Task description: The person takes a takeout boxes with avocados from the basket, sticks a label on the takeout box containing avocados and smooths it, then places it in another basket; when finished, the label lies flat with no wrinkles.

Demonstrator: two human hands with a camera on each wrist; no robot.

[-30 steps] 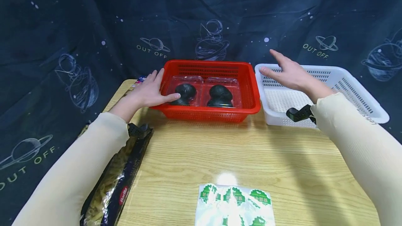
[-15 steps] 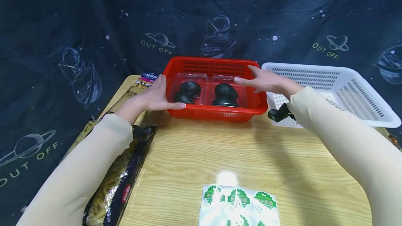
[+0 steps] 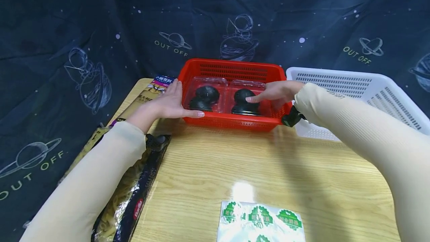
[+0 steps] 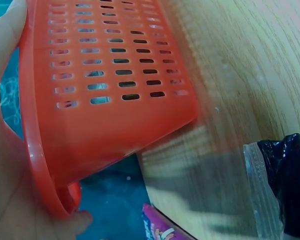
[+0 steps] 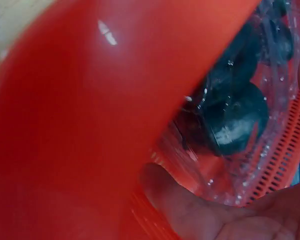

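A red plastic basket (image 3: 231,119) holds two clear plastic boxes side by side, the left box (image 3: 220,85) and the right box (image 3: 263,87). Several dark green, rounded fruits (image 3: 207,94) that look like avocados lie inside them. My left hand (image 3: 169,104) rests on the basket's left corner, fingers straight and thumb along the front rim. Into the right end of the basket reaches my right hand (image 3: 280,90), its thumb over the right box in the head view. In the right wrist view the fingers are spread beside that box, partly hidden by the basket's rim.
A white basket (image 3: 336,72) stands close to the red one's right. Pasta bags (image 3: 125,197) lie along the table's left edge. A sheet of green stickers (image 3: 260,227) lies at the front of the wooden table (image 3: 201,171). A dark printed cloth (image 3: 201,6) hangs behind.
My right hand has moved left and down from over the white basket into the red basket, reaching the right box. My left hand stays at the red basket's left corner.
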